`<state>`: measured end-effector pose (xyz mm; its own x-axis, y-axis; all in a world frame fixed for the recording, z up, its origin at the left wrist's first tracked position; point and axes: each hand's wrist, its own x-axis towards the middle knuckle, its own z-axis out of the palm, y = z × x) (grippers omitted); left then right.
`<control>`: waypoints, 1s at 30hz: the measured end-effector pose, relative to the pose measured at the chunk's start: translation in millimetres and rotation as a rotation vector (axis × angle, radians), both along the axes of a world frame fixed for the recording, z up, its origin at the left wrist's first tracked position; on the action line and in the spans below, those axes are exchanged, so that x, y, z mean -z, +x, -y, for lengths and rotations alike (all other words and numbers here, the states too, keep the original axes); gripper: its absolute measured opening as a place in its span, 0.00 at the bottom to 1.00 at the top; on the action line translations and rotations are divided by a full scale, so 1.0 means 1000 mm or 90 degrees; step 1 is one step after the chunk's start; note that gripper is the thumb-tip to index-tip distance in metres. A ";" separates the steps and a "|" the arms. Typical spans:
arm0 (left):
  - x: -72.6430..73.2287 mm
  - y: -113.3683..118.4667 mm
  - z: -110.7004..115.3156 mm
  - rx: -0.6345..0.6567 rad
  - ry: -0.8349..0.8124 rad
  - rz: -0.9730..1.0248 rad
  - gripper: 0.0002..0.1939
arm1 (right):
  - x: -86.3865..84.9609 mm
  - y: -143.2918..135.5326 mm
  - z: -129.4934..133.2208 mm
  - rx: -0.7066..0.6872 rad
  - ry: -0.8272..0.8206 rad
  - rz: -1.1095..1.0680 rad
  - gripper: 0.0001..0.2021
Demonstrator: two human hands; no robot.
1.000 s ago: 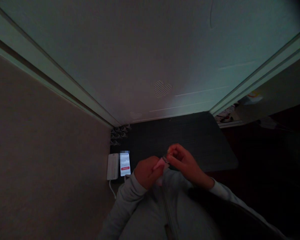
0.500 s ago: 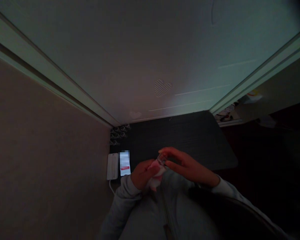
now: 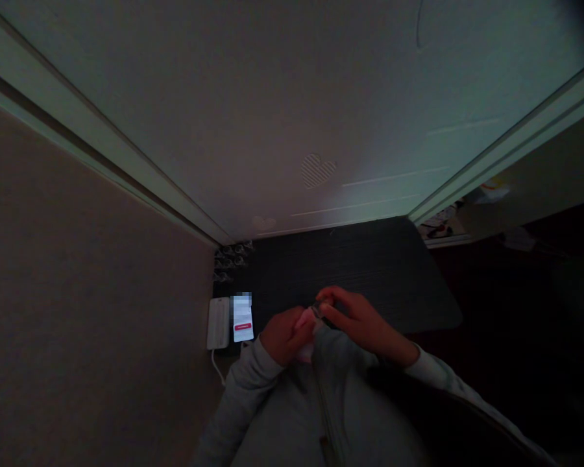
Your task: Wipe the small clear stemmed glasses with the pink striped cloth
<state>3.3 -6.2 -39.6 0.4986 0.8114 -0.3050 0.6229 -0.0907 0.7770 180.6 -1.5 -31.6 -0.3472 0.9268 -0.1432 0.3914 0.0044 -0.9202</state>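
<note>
"Pink, soft-looking crumpled material (image 3: 305, 355) sits in the left hand (image 3: 281, 337), but what is that at its upper end?"

"Small, greyish, perhaps see-through piece (image 3: 316, 309), just in front of the grey zip-front top (image 3: 267, 415); too dim to name"

"How would you handle it well?"

"Lightly, I'd say: steady the bundle with the left hand and let the right hand (image 3: 360, 319) work with fingertips alone, so the piece neither slips nor gets squashed"

"And the pose?"

"Left fingers curl closed around the pink material, thumb laid over it, forearm coming in from the left. Right thumb and index finger draw close together at the piece, wrist angled in from the right; whether they grip or only touch it, I can't tell"

"What's beyond?"

"Dark, fine-grained surface (image 3: 365, 269), with a lit rectangular phone (image 3: 243, 318) to the left and small clear objects (image 3: 231, 261) behind it"
</note>
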 end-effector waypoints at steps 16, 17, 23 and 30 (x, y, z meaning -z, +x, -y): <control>0.015 -0.001 -0.007 -0.239 -0.057 0.073 0.15 | 0.006 -0.009 0.007 0.064 0.153 0.010 0.08; 0.014 -0.002 -0.008 -0.248 -0.057 0.063 0.15 | 0.006 -0.010 0.007 0.049 0.163 0.010 0.08; 0.009 -0.009 -0.006 -0.260 -0.017 0.060 0.14 | 0.004 -0.013 0.007 0.009 0.165 -0.006 0.10; 0.008 -0.010 -0.004 -0.271 0.046 -0.031 0.12 | 0.007 -0.013 0.010 0.015 0.085 -0.033 0.10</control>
<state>-6.7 -1.8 -47.5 0.1010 0.9618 -0.2544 0.6530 0.1289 0.7463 167.2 -11.5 -38.5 -0.3282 0.9446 0.0000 0.3449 0.1198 -0.9310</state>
